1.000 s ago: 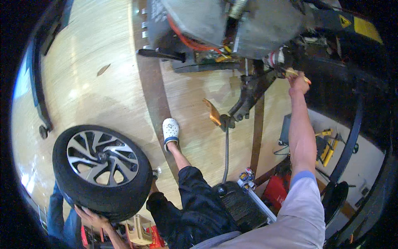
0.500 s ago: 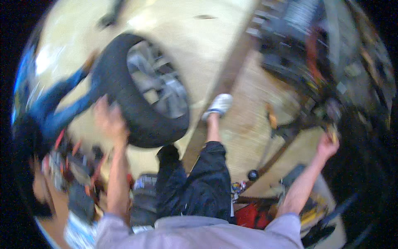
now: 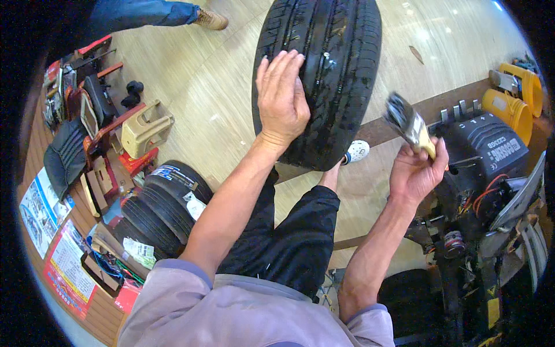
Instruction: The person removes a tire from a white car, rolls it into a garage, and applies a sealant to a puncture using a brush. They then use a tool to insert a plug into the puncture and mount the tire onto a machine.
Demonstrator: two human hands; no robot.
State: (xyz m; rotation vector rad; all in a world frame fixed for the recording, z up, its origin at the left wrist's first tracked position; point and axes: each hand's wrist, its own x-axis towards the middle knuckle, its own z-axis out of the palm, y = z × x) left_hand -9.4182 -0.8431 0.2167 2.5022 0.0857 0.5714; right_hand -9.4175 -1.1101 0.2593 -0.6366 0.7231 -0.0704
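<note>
A large black car tire [image 3: 324,87] stands upright on the floor ahead of me, its tread facing me. My left hand [image 3: 281,98] lies on the left part of the tread, palm down, with the fingers stretched out. Some wet-looking spots and a small pale bit show on the tread. To the right of the tire my right hand [image 3: 418,168] grips a paintbrush [image 3: 411,126] by its wooden handle. Its dark bristles point up and to the left, apart from the tire.
A black machine [image 3: 480,144] with wires stands at the right, beside yellow containers [image 3: 509,113]. Stacked tires [image 3: 165,208] and a beige plastic case [image 3: 145,130] are at the left. Another person's jeans leg [image 3: 144,13] and boot [image 3: 211,19] show at the upper left.
My view has turned, so the tire now shows its tread rather than its rim. My left hand has come onto the tread. The right hand with the brush is nearer the tire.
</note>
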